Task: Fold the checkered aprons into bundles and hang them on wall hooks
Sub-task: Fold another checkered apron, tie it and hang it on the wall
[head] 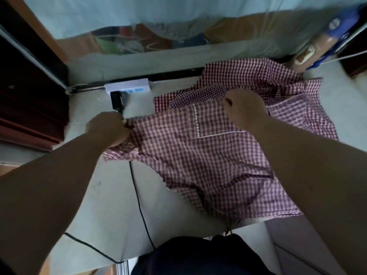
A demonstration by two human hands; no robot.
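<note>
Foreground: checkered apron [208, 165] is lying spread on the bench [103, 205], hem drooping off.
Left hand [108, 129]: is pinching its left corner, likely pulling it taut.
Right hand [245, 108]: is gripping the upper edge, probably starting a fold.

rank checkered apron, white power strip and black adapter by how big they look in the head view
checkered apron, by far
white power strip
black adapter, right beside the strip, so that order is safe
</note>
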